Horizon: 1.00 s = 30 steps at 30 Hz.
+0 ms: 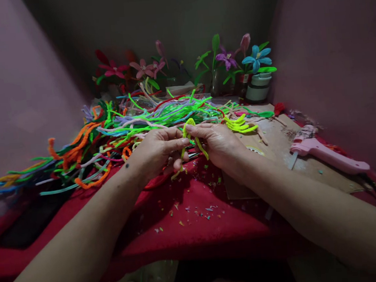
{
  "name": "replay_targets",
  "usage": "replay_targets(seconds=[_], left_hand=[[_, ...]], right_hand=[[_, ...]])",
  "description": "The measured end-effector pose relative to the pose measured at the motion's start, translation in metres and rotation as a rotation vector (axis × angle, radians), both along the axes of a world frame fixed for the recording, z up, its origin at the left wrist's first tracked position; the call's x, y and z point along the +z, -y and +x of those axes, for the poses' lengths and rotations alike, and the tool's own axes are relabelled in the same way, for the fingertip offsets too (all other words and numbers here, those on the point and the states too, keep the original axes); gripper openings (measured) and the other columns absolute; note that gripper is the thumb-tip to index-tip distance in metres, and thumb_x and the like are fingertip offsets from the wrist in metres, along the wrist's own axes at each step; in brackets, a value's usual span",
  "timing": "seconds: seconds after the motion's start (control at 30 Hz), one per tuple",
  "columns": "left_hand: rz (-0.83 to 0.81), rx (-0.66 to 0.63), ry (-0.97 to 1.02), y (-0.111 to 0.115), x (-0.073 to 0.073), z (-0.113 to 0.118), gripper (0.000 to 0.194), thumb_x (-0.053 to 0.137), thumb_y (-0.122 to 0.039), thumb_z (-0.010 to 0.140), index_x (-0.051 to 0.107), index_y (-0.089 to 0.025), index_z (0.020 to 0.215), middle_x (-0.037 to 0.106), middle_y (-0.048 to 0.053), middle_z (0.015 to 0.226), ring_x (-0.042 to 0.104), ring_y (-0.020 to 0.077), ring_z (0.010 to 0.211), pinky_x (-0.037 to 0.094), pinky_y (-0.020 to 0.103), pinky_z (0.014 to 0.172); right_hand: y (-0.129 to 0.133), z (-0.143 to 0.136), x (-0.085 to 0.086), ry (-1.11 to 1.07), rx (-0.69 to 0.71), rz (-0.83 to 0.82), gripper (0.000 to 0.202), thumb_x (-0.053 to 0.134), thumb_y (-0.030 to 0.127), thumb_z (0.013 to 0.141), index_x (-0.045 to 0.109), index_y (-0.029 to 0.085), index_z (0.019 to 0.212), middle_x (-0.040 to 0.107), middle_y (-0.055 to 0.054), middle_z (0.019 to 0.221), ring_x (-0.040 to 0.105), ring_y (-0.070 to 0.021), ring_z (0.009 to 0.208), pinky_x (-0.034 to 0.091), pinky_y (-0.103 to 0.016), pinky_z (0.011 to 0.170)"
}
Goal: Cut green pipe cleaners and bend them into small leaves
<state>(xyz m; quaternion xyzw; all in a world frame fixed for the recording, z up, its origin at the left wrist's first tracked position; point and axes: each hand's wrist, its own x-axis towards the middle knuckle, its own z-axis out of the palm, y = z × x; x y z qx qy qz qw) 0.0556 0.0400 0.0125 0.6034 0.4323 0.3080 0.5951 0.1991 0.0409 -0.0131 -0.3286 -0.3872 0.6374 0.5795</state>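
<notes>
A bent yellow pipe cleaner (190, 122) is held between both hands above the red cloth. My left hand (157, 150) pinches its left side with thumb and forefinger. Closed on the other side, my right hand (216, 143) presses the thumb near the top of the bend, and one end hangs down past the fingers. Under the fingers a metallic tool (193, 155) shows in part; its kind is hidden. Close behind my right hand lie several curved yellow pipe cleaners (241, 124).
Loose coloured pipe cleaners (159, 117) heap across the back and left. A pink glue gun (329, 152) rests on cardboard (274, 144) at right. Pipe-cleaner flowers (257, 59) stand behind, one by a white-lidded jar (258, 86). A dark flat object (27, 225) lies front left; clippings dot the red cloth (195, 228).
</notes>
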Motion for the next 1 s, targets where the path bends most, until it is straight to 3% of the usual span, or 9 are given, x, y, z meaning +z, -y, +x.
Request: replay_targets(seconds=[0.13,0.33,0.63,0.87,1.0], left_hand=[[0.055,0.095,0.012,-0.004,0.002,-0.004,0.016,0.068,-0.026,0.071,0.058,-0.014,0.067,0.061,0.001,0.055,0.044,0.0039,0.034,0.027,0.014,0.031],[0.186,0.243,0.002,-0.011,0.007,-0.012,0.013,0.069,-0.026,0.069,0.06,-0.016,0.068,0.055,-0.002,0.045,0.044,0.006,0.034,0.028,0.017,0.033],[0.259,0.236,-0.018,-0.014,0.006,-0.015,0.018,0.069,-0.029,0.069,0.058,-0.017,0.063,0.055,-0.002,0.045,0.045,0.0072,0.036,0.03,0.019,0.035],[0.208,0.224,-0.009,-0.014,0.007,-0.014,0.016,0.069,-0.024,0.069,0.057,-0.015,0.063,0.055,-0.002,0.044,0.045,0.0065,0.033,0.032,0.018,0.033],[0.217,0.211,-0.042,-0.008,0.007,-0.011,0.017,0.07,-0.023,0.068,0.057,-0.014,0.062,0.055,-0.002,0.044,0.044,0.0056,0.032,0.031,0.017,0.032]], right_hand=[[0.002,0.002,0.003,0.113,0.003,0.087,0.023,0.075,0.035,0.061,0.065,0.015,0.062,0.061,0.0,0.059,0.054,-0.012,0.058,0.044,-0.027,0.059],[0.006,0.004,0.007,0.464,-0.054,0.214,0.019,0.07,0.027,0.066,0.064,0.016,0.052,0.055,0.001,0.052,0.049,-0.0112,0.057,0.037,-0.028,0.059],[0.011,0.004,0.011,0.578,0.1,0.263,0.024,0.064,0.026,0.071,0.059,0.015,0.05,0.049,0.004,0.045,0.037,-0.0056,0.043,0.029,-0.022,0.044],[0.007,0.0,0.01,0.214,-0.023,0.223,0.015,0.067,0.021,0.068,0.053,0.017,0.065,0.062,0.002,0.058,0.056,-0.009,0.046,0.047,-0.023,0.048],[0.005,0.0,0.009,0.098,-0.08,0.256,0.017,0.07,0.021,0.065,0.053,0.017,0.066,0.062,0.003,0.058,0.058,-0.0095,0.047,0.049,-0.023,0.047]])
